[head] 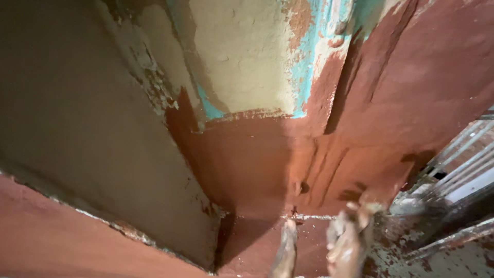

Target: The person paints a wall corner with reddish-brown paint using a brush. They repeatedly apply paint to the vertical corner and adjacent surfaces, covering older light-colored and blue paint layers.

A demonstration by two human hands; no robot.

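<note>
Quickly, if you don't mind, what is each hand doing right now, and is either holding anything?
Left hand: only a blurred, paint-smeared strip shows by the red-brown wall; open or closed cannot be told.
Right hand: fingers blurred and paint-covered; grip cannot be told.

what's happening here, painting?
Looks like wall coating by hand. A paint-smeared hand is raised at the bottom of the frame, fingers up near the wet reddish-brown coat on the lower wall. Beside it a thin smeared shape sticks up; I cannot tell whether it is a finger or a tool. Above, old beige plaster with peeling turquoise paint is uncovered. Metal bars stand to the right.
</note>
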